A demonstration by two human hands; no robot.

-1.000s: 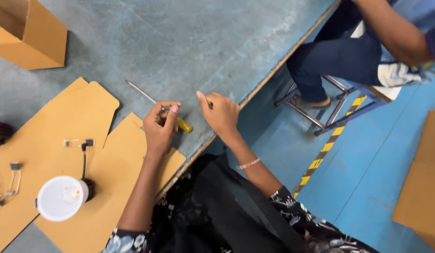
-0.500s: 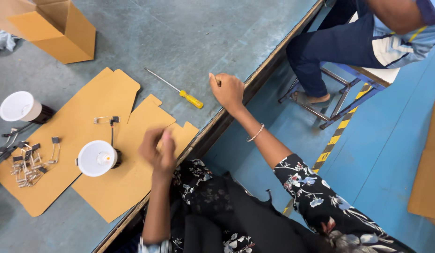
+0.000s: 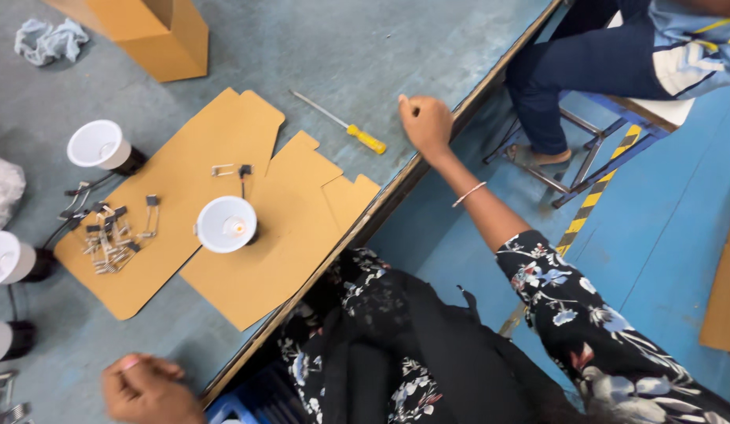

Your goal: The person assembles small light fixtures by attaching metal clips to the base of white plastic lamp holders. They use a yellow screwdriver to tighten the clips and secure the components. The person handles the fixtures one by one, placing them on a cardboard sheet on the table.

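Head view: right hand (image 3: 426,122) stretched out, grip clenched empty on the grey counter (image 3: 247,47) — slim yellow-handled screwdriver (image 3: 340,122) just left; left hand (image 3: 149,390) also clenched.

Grey-blue workbench (image 3: 223,47) with flattened cardboard (image 3: 223,196) at its middle

Beyond the cardboard stands a cardboard box (image 3: 157,27) beside a crumpled rag (image 3: 47,39); off its far right corner lies a yellow-handled screwdriver (image 3: 341,124). White cups (image 3: 102,145) ring its left side. On it sit another cup (image 3: 226,224) and scattered metal clips (image 3: 109,235).
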